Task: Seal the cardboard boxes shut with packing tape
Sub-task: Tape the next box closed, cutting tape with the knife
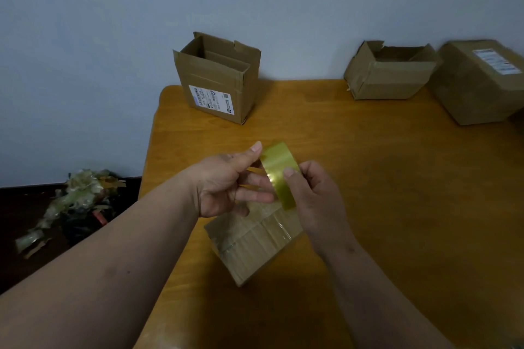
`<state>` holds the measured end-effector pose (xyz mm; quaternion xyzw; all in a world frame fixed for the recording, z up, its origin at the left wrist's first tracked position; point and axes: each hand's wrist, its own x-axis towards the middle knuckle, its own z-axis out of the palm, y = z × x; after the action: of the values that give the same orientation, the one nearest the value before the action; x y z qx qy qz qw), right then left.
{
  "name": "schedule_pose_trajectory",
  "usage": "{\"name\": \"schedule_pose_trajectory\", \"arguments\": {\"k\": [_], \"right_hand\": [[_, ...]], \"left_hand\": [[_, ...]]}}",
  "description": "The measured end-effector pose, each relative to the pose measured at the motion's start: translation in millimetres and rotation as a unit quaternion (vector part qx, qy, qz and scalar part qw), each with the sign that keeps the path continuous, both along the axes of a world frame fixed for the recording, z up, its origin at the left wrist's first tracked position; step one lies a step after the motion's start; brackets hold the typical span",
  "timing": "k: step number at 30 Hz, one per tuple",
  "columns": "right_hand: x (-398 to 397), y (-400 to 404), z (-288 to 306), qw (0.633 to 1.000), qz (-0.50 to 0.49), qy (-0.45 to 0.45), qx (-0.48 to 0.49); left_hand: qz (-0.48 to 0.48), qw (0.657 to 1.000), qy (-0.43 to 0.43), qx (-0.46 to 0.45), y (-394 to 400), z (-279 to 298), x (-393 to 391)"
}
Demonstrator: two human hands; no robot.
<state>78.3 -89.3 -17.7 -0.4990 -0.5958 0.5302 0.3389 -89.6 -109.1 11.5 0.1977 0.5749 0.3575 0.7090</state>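
Observation:
A yellowish roll of packing tape point(279, 173) is held up between both hands above a small closed cardboard box point(255, 244). My left hand point(226, 184) grips the roll from the left, thumb at its top edge and fingers reaching under it. My right hand point(317, 198) holds it from the right, thumb pressed on the outer face. Clear tape shines across the small box's top. The box lies on the wooden table point(397, 193), partly hidden under my hands.
An open tall box point(218, 79) with a shipping label stands at the table's far left corner. An open low box point(388, 73) and a closed labelled box point(479, 82) sit at the far right. A heap of tape scraps point(76, 201) lies on the dark floor, left.

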Motion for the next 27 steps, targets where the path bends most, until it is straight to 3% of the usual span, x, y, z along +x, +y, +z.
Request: {"name": "schedule_pose_trajectory", "arguments": {"k": [8, 12, 15, 17, 19, 21, 24, 27], "right_hand": [[11.1, -1.9, 3.1, 0.998, -0.024, 0.039, -0.031], [18.3, -4.0, 5.7, 0.999, 0.03, 0.033, -0.016], [23.1, -2.5, 7.3, 0.997, 0.068, 0.038, -0.016], [26.3, 1.0, 10.0, 0.995, 0.085, 0.047, -0.012], [29.6, 6.4, 12.9, 0.993, 0.092, 0.075, -0.017], [34.1, 12.5, 16.3, 0.99, 0.103, 0.089, -0.027], [39.1, 18.5, 24.2, 0.986, 0.138, 0.083, -0.035], [40.2, 22.3, 31.7, 0.983, 0.156, 0.091, -0.036]], "left_hand": [[-0.038, 0.995, 0.058, 0.076, -14.8, 5.0, 13.7], [0.003, 0.991, 0.073, 0.108, -22.0, 2.8, 23.4], [0.058, 0.966, 0.19, 0.163, -28.1, -2.5, 24.9], [0.077, 0.918, 0.31, 0.236, -31.7, -1.7, 22.0], [0.029, 0.854, 0.401, 0.33, -33.2, 5.8, 18.2], [-0.069, 0.813, 0.434, 0.383, -31.9, 14.5, 15.0], [-0.176, 0.812, 0.415, 0.369, -30.3, 24.1, 12.9], [-0.216, 0.825, 0.391, 0.345, -30.0, 30.4, 13.0]]}}
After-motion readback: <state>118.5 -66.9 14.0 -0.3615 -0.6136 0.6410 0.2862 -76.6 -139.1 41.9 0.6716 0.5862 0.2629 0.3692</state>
